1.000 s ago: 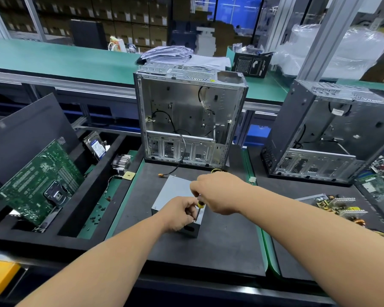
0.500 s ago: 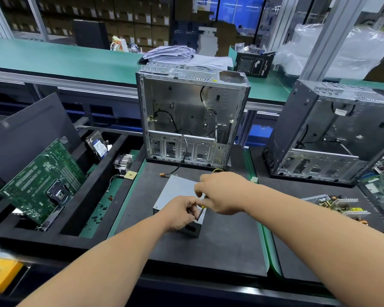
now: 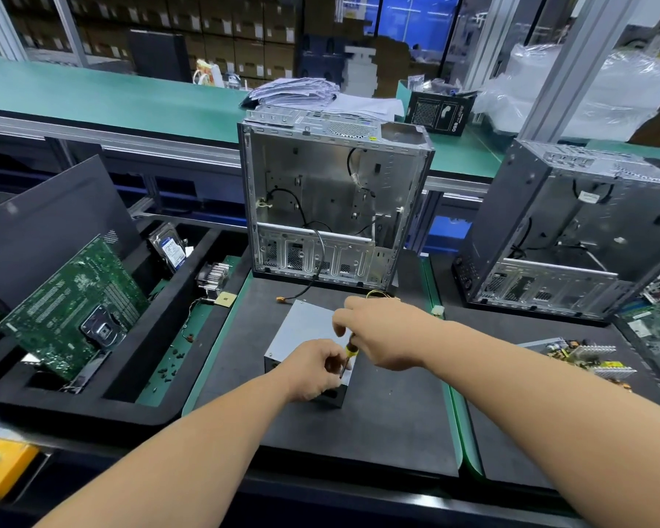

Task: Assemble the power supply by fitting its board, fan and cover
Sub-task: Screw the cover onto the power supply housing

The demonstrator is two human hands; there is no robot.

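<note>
L to R: 1 green mobo (image 3: 73, 306) leaning in foam tray (image 3: 103, 407), 1 HDD (image 3: 168, 248), 1 heatsink (image 3: 213, 275). 2 open PC cases: center (image 3: 332, 200), right (image 3: 572, 230). 1 PSU box (image 3: 305, 333) flat on counter (image 3: 378, 432) w/ cover on. Left hand (image 3: 313, 369) grip curled on PSU's near corner; right hand (image 3: 382, 333) grip closed round screwdriver (image 3: 349, 356), tip down at that corner. 1 loose board (image 3: 583, 358) far right.

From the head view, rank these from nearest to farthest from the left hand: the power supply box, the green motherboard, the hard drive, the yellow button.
From the left hand:
1. Power supply box, directly under the hand, touching it.
2. Hard drive, left and farther back, leaning in the tray.
3. Green motherboard, far left, tilted in the tray.
4. Yellow button, bottom-left corner.
</note>
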